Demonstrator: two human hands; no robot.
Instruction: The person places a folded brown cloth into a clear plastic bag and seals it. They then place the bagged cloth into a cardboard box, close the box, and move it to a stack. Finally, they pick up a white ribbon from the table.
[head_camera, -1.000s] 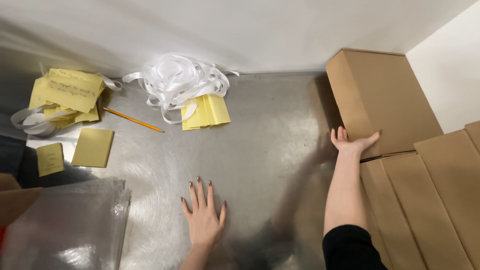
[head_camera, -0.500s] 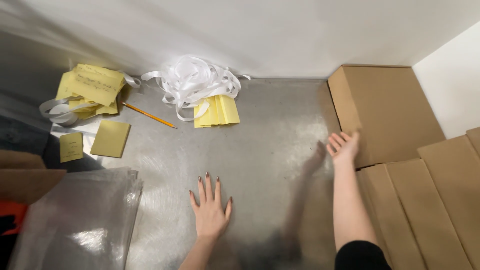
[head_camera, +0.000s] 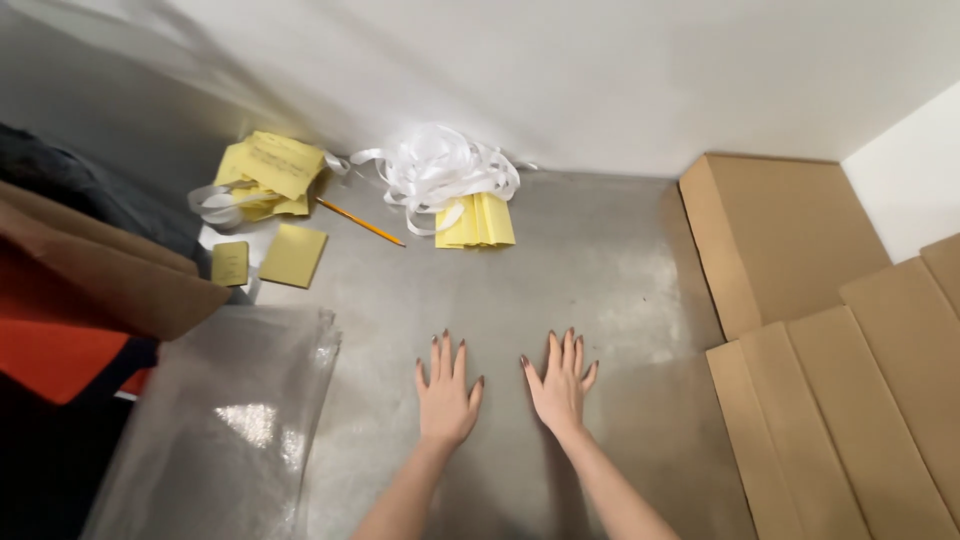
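Both hands lie flat, palms down, on a grey metal tabletop (head_camera: 600, 270). My left hand (head_camera: 446, 392) and my right hand (head_camera: 560, 383) rest side by side near the front middle, fingers spread, holding nothing. A stack of flat brown cardboard sheets (head_camera: 850, 400) lies to the right of my right hand, apart from it. A closed brown cardboard box (head_camera: 775, 230) stands behind the sheets, against the wall.
A tangle of white paper strips (head_camera: 440, 170) and yellow slips (head_camera: 478, 222) lie at the back. More yellow notes (head_camera: 270, 165) and a pencil (head_camera: 362, 222) are back left. Clear plastic sheets (head_camera: 230, 420) lie front left, beside a brown and orange object (head_camera: 90, 300).
My right hand left the cardboard box at the right and came down flat on the table beside my left hand. The view shifted left.
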